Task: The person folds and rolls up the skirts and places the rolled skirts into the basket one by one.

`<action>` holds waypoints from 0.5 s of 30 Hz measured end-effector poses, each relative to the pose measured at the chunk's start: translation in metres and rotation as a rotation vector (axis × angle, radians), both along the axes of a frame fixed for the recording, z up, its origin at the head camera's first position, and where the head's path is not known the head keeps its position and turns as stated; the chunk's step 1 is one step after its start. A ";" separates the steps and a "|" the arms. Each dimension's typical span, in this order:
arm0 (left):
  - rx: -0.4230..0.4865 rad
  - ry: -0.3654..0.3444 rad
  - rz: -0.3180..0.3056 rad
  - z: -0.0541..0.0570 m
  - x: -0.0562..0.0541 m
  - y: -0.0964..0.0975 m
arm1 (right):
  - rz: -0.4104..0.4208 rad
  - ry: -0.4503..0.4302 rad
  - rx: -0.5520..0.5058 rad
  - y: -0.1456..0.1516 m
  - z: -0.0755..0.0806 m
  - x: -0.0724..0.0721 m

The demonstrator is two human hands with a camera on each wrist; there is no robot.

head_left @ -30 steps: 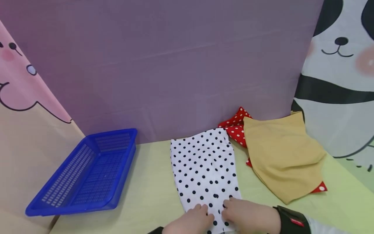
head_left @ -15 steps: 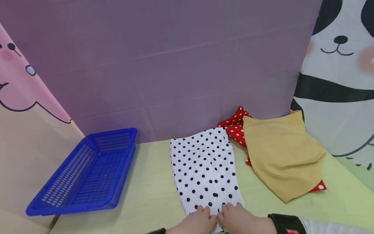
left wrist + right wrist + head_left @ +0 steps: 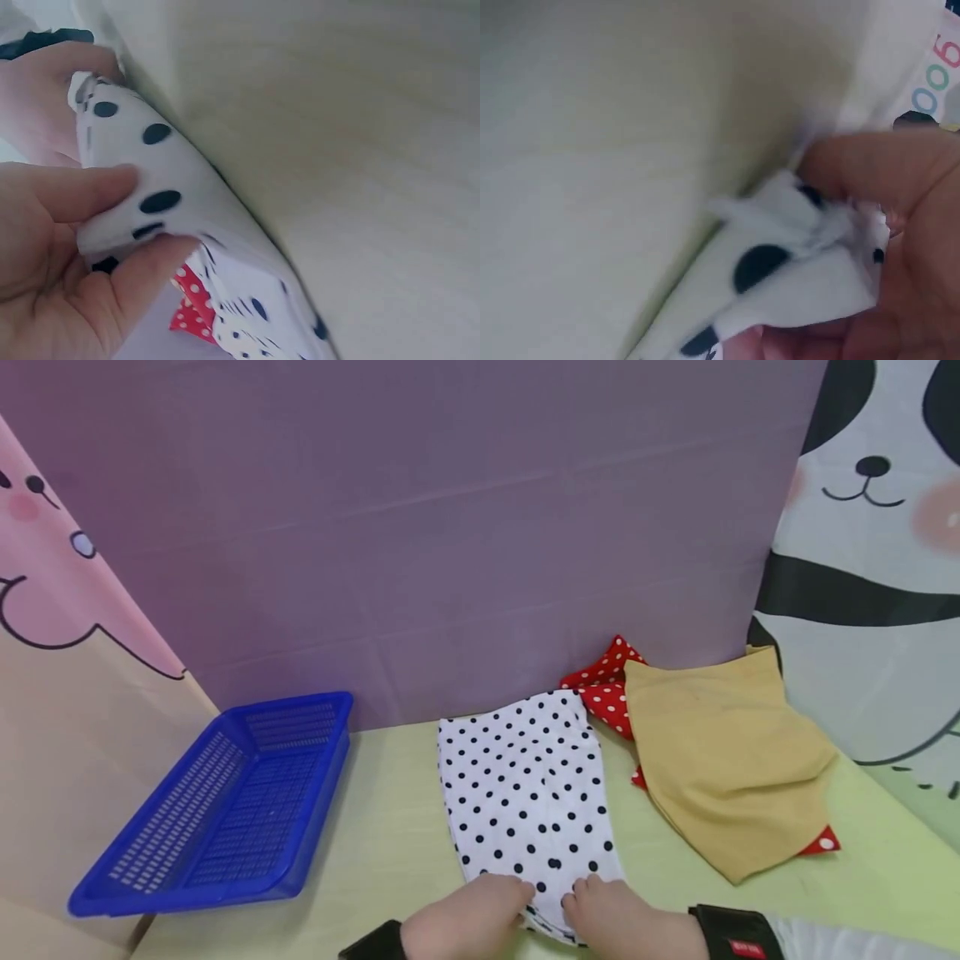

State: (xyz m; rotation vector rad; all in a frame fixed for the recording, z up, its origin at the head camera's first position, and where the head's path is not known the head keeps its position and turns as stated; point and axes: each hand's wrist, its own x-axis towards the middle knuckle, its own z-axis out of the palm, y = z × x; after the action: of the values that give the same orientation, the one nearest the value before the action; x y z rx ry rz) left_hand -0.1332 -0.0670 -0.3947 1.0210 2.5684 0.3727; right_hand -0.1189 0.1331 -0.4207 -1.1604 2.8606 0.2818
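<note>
Left hand (image 3: 476, 914) and right hand (image 3: 611, 914) grip the near edge of a white cloth with black dots (image 3: 532, 793) on a pale yellow-green surface (image 3: 397, 827).

Both hands pinch the fabric between thumb and fingers, the gripped edge curling up at the front; the white cloth lies at the middle of the surface, its far end near a purple backdrop (image 3: 465, 543); to its right, a tan cloth (image 3: 727, 760) covers part of a red cloth with white dots (image 3: 606, 703); well apart at left sits a blue basket (image 3: 187, 900).
</note>
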 end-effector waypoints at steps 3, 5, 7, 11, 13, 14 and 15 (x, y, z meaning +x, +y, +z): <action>0.019 0.039 0.013 -0.001 -0.001 -0.003 | -0.006 -0.173 -0.063 0.007 0.011 -0.008; 0.009 0.049 0.033 -0.002 -0.003 -0.003 | -0.048 -0.345 -0.106 0.012 0.022 -0.017; -0.033 0.042 0.063 -0.002 -0.007 -0.002 | -0.085 -0.467 -0.126 0.015 0.030 -0.027; -0.132 0.006 0.126 -0.003 -0.015 0.002 | -0.165 -0.565 -0.130 0.015 0.039 -0.040; -0.165 -0.008 0.141 -0.004 -0.019 0.004 | -0.215 -0.552 -0.118 0.013 0.042 -0.042; -0.175 -0.009 0.145 -0.004 -0.020 0.005 | -0.248 -0.549 -0.108 0.012 0.043 -0.042; -0.182 -0.004 0.145 -0.005 -0.021 0.006 | -0.274 -0.543 -0.099 0.011 0.044 -0.042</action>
State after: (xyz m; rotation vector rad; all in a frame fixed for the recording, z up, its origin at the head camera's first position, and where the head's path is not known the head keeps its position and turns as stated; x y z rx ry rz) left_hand -0.1542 -0.0613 -0.3993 0.7724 2.6233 0.1722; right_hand -0.1606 0.1440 -0.3766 -0.6968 2.5145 -0.1658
